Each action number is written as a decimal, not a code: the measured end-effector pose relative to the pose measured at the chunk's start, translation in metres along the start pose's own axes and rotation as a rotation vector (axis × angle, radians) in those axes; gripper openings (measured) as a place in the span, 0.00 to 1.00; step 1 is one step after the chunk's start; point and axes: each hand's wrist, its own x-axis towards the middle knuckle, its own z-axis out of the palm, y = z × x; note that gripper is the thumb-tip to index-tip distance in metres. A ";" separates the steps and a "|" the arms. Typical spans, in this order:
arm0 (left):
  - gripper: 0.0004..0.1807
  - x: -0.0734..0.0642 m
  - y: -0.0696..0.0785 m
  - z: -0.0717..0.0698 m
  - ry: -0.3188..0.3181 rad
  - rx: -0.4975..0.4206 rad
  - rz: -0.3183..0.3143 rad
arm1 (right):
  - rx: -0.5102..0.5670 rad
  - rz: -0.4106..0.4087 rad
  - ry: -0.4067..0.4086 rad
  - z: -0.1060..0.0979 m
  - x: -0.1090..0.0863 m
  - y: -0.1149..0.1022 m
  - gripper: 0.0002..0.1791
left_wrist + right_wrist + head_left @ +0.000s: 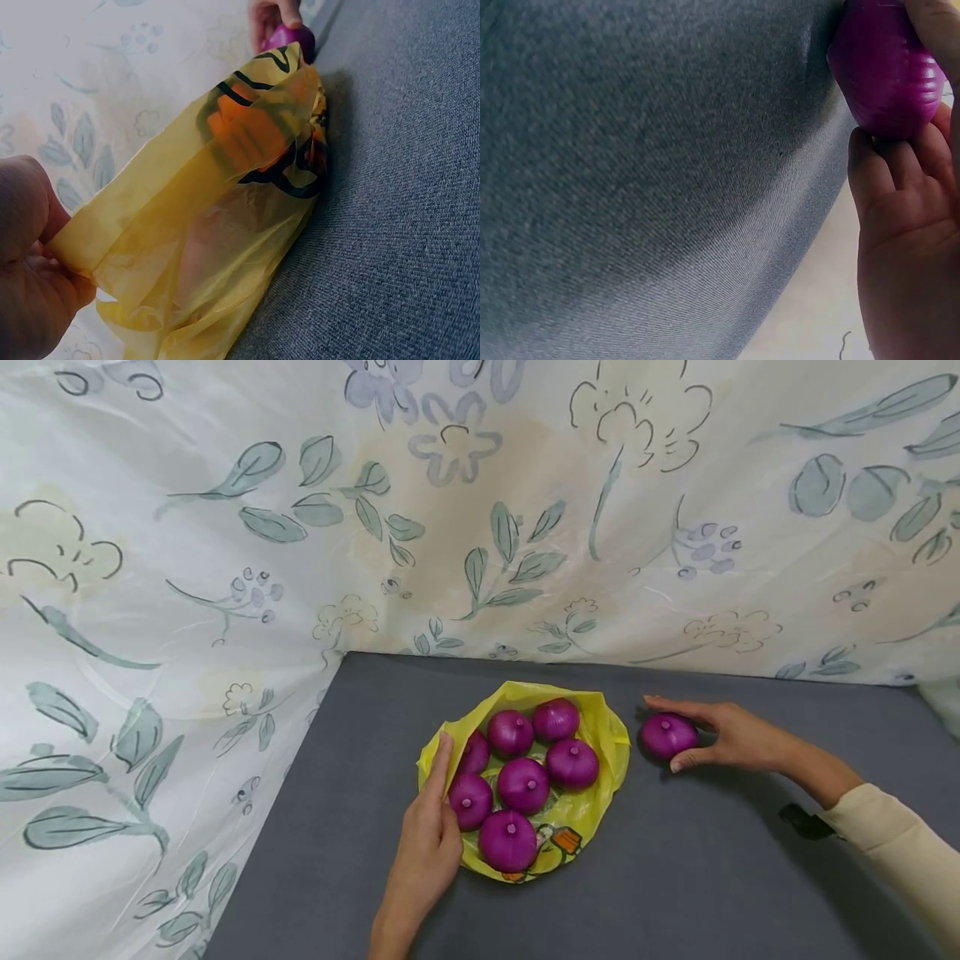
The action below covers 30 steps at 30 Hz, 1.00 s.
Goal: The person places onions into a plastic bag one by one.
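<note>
A yellow plastic bag (617, 758) lies with its mouth wide, and several purple onions (522, 785) sit inside it. At its left rim my left hand (429, 839) pinches the plastic between thumb and fingers; the left wrist view shows that hand (34, 262) holding the bag's edge (172, 225) up. Right of the bag, another purple onion (667, 735) is on the dark grey surface. My right hand (738, 737) grips this onion from the right, thumb on the near side and fingers on the far side. In the right wrist view the onion (885, 75) is between thumb and fingertips.
Dark grey cloth (337, 827) covers the work surface under the bag. A pale sheet with a floral print (480, 527) hangs along the back and the left side. A small black object (806, 821) is at the right sleeve's cuff.
</note>
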 end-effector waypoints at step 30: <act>0.47 0.000 0.002 0.001 -0.016 -0.020 -0.011 | -0.002 0.043 0.142 0.016 -0.010 -0.007 0.47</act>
